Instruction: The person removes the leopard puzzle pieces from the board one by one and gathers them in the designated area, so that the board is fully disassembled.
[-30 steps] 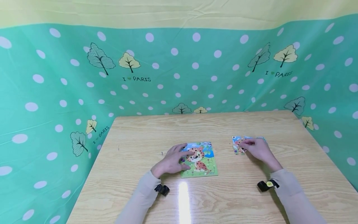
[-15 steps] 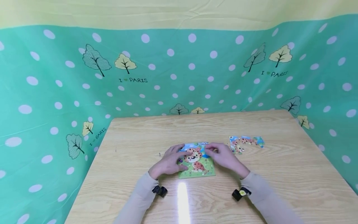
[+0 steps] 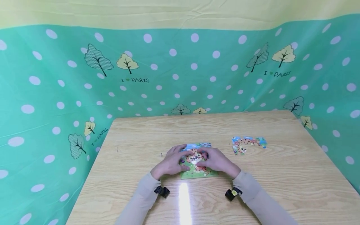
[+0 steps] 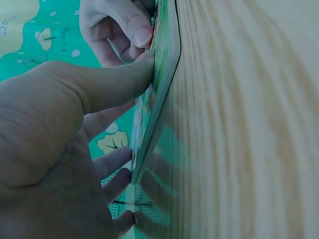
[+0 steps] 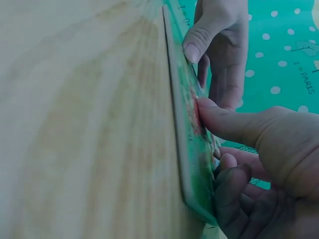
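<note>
A flat jigsaw board (image 3: 187, 175) with a leopard cub on green grass and blue sky lies mid-table. My left hand (image 3: 172, 161) rests over its left side, fingers spread, thumb on the lower part. From the other side, my right hand (image 3: 217, 159) pinches a small puzzle piece (image 3: 194, 162) over the cub's face and chest; its fingers mostly cover the piece. In the right wrist view the right thumb (image 5: 214, 114) is down at the board's printed face, other fingers curled beneath it. The left thumb (image 4: 124, 79) touches the board in the left wrist view.
Several loose puzzle pieces (image 3: 244, 142) lie right of the board, partly joined, with a blue-green piece (image 3: 262, 142) at their right end. A wooden table (image 3: 140, 137) carries everything. Behind it hangs a green dotted cloth (image 3: 157, 93).
My right hand has lifted a puzzle piece from the group on the right and carried it left onto the board, then down toward the cub. My left hand has stayed put.
</note>
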Demonstrator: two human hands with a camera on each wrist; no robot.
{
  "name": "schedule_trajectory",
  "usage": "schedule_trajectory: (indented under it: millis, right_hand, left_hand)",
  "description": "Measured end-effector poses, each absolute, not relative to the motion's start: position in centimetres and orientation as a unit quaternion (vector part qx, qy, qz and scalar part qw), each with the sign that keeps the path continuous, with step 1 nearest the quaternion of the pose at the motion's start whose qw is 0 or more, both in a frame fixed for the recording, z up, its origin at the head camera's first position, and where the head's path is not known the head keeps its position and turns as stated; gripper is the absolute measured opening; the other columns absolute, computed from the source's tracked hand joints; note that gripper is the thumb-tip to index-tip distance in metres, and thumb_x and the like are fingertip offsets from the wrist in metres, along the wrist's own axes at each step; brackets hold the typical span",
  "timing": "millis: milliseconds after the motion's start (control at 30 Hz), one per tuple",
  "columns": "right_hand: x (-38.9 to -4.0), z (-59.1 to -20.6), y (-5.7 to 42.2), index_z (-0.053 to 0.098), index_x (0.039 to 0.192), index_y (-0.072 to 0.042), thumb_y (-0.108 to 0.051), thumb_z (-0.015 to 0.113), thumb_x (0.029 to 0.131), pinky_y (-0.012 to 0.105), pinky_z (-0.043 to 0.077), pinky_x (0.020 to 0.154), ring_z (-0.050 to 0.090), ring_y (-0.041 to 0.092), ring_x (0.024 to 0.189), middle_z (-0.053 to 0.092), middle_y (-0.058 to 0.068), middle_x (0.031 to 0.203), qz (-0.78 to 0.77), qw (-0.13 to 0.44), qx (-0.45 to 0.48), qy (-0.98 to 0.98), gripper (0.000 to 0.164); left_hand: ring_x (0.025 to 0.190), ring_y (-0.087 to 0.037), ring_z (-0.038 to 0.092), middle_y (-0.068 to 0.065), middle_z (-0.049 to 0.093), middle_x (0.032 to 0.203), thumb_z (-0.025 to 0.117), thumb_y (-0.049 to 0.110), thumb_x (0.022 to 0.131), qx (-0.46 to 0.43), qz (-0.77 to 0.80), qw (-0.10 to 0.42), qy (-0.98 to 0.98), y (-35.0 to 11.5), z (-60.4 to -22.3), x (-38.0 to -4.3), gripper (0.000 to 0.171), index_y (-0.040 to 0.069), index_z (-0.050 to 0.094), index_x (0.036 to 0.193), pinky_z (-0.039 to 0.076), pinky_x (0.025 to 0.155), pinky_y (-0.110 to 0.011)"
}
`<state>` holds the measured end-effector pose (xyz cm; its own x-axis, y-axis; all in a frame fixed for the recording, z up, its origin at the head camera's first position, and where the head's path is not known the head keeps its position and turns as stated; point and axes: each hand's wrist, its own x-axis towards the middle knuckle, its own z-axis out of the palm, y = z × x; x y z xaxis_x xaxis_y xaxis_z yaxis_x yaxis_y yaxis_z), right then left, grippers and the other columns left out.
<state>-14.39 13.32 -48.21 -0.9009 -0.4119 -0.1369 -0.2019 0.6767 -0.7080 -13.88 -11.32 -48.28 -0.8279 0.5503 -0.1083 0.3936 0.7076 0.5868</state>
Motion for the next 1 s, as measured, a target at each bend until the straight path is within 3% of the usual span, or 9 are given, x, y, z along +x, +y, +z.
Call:
schedule_trajectory:
  millis: [300,600,800,1000]
  right_hand:
    - [-14.3,-48.5,13.4,0.072,0.133,-0.008,-0.023,0.090,0.087,0.023,0.041,0.061,0.050,0.012,0.070,0.060,-0.003,0.084,-0.396,0.130,-0.145,0.897,0.052]
    - [-14.7,-49.0,14.3,0.077,0.120,-0.010,-0.023,0.073,0.101,0.024,0.051,0.071,0.061,0.012,0.082,0.074,0.002,0.105,-0.463,0.117,-0.143,0.867,0.023]
    - [-14.9,-48.9,14.8,0.077,0.117,-0.012,-0.026,0.075,0.100,0.026,0.053,0.058,0.061,0.016,0.066,0.077,0.004,0.102,-0.508,0.148,-0.111,0.842,0.022]
    - [-15.1,-48.5,15.8,0.077,0.114,-0.011,-0.032,0.078,0.098,0.025,0.051,0.058,0.061,0.017,0.066,0.080,0.006,0.099,-0.529,0.143,-0.080,0.832,0.026]
  left_hand:
    - [0.160,-0.044,0.024,-0.014,0.028,0.176,0.082,0.028,0.092,0.252,0.292,0.142,0.912,-11.2,-48.1,-13.9,0.066,0.025,0.058,0.153,0.017,0.130,-0.070]
    - [0.161,-0.042,0.023,-0.014,0.028,0.176,0.082,0.028,0.092,0.247,0.295,0.148,0.911,-11.3,-48.2,-13.9,0.065,0.022,0.058,0.153,0.016,0.131,-0.068]
    - [0.161,-0.043,0.024,-0.015,0.028,0.175,0.082,0.028,0.092,0.252,0.299,0.145,0.909,-11.3,-48.3,-14.0,0.064,0.022,0.059,0.152,0.016,0.131,-0.069]
    - [0.161,-0.043,0.022,-0.013,0.027,0.176,0.080,0.028,0.094,0.254,0.300,0.149,0.908,-11.3,-48.4,-13.9,0.059,0.023,0.061,0.150,0.017,0.130,-0.070]
